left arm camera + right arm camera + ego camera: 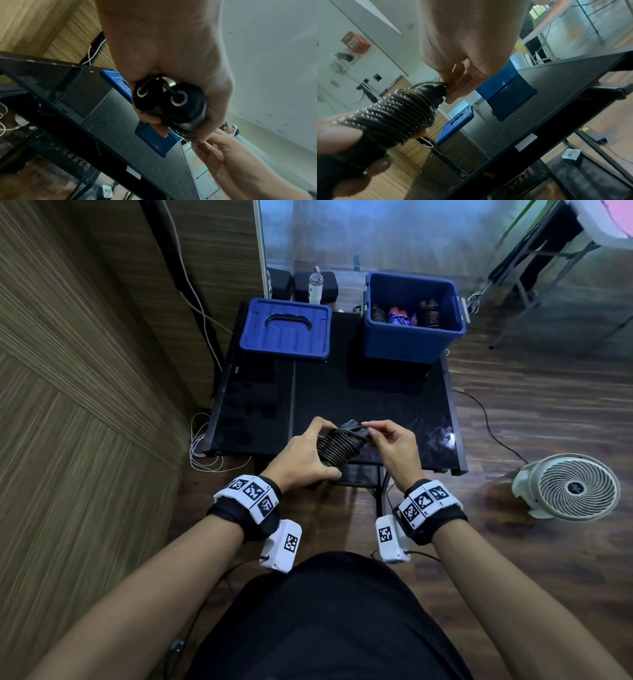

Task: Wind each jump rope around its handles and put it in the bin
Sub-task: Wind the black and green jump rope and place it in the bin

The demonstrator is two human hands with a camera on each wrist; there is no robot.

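A black jump rope (pixel 337 445) is coiled in many turns round its two black handles (pixel 169 102), held above the near edge of the black table (pixel 376 402). My left hand (pixel 303 455) grips the handles and coil (pixel 392 115) from the left. My right hand (pixel 387 440) pinches the last bit of rope at the handles' far end (pixel 436 89). The open blue bin (pixel 412 337) stands at the table's back right and holds several wound ropes (pixel 399 316).
The blue bin lid (pixel 286 328) lies at the table's back left. A white floor fan (pixel 568 487) stands on the wooden floor to the right. White cables (pixel 202 453) trail by the table's left leg. A wood-panelled wall runs along the left.
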